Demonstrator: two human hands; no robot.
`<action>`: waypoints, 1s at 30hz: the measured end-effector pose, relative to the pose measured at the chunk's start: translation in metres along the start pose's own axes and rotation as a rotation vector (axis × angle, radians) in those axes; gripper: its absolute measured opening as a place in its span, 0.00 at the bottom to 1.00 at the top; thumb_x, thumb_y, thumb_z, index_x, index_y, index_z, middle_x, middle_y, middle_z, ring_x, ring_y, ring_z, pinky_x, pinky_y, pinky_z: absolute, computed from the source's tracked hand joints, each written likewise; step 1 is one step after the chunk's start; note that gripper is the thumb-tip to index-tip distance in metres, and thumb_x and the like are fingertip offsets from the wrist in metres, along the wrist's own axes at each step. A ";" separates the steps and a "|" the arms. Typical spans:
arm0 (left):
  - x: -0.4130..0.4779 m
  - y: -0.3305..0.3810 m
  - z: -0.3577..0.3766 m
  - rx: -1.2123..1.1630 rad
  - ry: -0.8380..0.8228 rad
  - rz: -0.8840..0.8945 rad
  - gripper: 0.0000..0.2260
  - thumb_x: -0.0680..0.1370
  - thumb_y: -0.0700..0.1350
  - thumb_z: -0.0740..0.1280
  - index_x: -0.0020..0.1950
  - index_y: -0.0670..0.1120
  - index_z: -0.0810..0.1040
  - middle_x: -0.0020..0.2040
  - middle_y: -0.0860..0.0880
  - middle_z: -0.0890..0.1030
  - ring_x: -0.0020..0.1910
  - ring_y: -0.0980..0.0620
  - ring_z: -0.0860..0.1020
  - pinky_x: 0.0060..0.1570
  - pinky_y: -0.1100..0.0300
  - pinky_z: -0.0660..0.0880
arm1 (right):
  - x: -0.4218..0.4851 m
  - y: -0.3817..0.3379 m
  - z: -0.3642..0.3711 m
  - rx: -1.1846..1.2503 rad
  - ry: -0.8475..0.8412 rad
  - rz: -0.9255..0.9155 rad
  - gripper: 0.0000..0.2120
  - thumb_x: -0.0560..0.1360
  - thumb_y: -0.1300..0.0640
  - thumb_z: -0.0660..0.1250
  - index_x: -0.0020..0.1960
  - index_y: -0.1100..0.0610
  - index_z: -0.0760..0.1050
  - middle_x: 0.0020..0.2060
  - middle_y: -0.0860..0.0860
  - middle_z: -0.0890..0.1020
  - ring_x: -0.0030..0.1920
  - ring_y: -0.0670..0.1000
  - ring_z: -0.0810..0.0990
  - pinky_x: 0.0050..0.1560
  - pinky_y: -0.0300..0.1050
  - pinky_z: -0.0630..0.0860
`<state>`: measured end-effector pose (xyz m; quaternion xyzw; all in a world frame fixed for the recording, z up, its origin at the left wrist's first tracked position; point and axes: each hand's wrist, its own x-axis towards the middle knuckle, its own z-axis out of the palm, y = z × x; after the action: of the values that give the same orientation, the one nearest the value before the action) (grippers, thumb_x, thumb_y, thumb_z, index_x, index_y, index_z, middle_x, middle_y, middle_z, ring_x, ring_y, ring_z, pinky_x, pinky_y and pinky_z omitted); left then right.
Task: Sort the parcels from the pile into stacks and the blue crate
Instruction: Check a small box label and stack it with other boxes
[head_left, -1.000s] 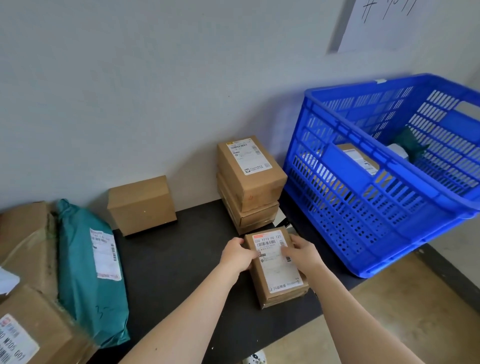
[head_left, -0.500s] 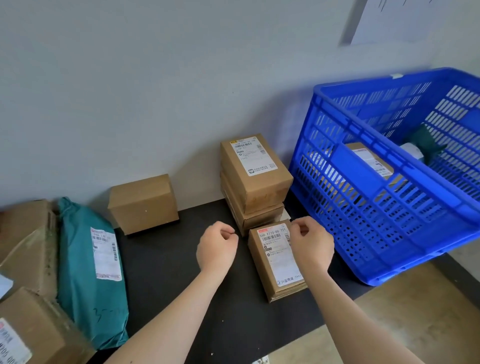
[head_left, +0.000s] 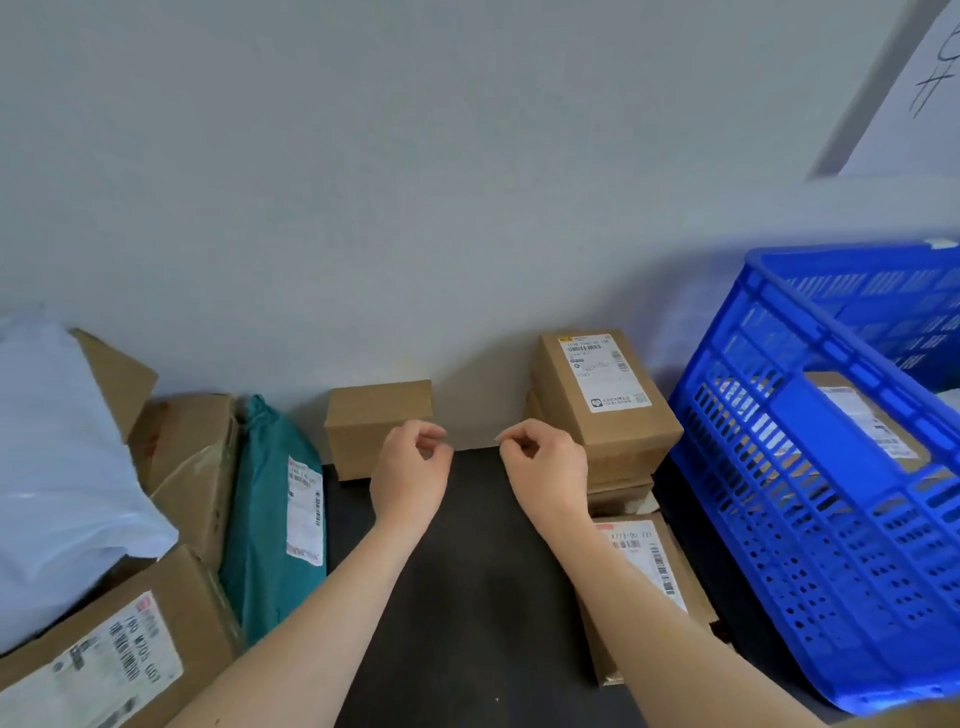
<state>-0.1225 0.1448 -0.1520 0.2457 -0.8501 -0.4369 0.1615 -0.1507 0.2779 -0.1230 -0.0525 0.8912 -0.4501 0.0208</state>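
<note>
Parcels crowd both desk (head_left: 467, 597) sides: teal mailer (head_left: 275, 514) left, stacked boxes (head_left: 602, 410) and blue crate (head_left: 831, 467) right. Empty, loosely curled hands, left (head_left: 410, 467) and right (head_left: 545, 467), hover over the bare middle strip.

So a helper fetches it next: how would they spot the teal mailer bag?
Look left of the black table, into the parcel pile. The teal mailer bag stands between the cardboard boxes and the bare tabletop. It alone is soft teal plastic with a white label.
</note>
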 end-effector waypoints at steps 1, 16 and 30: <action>0.005 -0.002 -0.003 -0.017 0.003 -0.018 0.05 0.77 0.42 0.66 0.52 0.50 0.77 0.50 0.52 0.76 0.45 0.56 0.74 0.36 0.68 0.66 | 0.005 -0.003 0.005 -0.001 -0.020 0.000 0.07 0.78 0.58 0.64 0.49 0.53 0.81 0.42 0.45 0.81 0.39 0.41 0.75 0.35 0.25 0.65; 0.084 -0.041 -0.040 -0.113 0.104 -0.382 0.29 0.77 0.48 0.67 0.75 0.45 0.61 0.73 0.44 0.62 0.69 0.45 0.66 0.65 0.51 0.66 | 0.087 -0.018 0.079 0.035 -0.299 0.115 0.15 0.80 0.56 0.60 0.66 0.53 0.73 0.61 0.49 0.78 0.46 0.44 0.74 0.39 0.32 0.68; 0.114 -0.080 -0.033 -0.293 -0.020 -0.620 0.27 0.80 0.52 0.63 0.76 0.44 0.62 0.72 0.47 0.68 0.70 0.46 0.68 0.67 0.52 0.65 | 0.117 -0.008 0.126 0.124 -0.563 0.371 0.30 0.81 0.38 0.48 0.78 0.53 0.55 0.75 0.51 0.63 0.74 0.55 0.62 0.73 0.53 0.61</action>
<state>-0.1788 0.0192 -0.1915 0.4621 -0.6647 -0.5853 0.0461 -0.2557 0.1589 -0.1900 -0.0103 0.8158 -0.4597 0.3507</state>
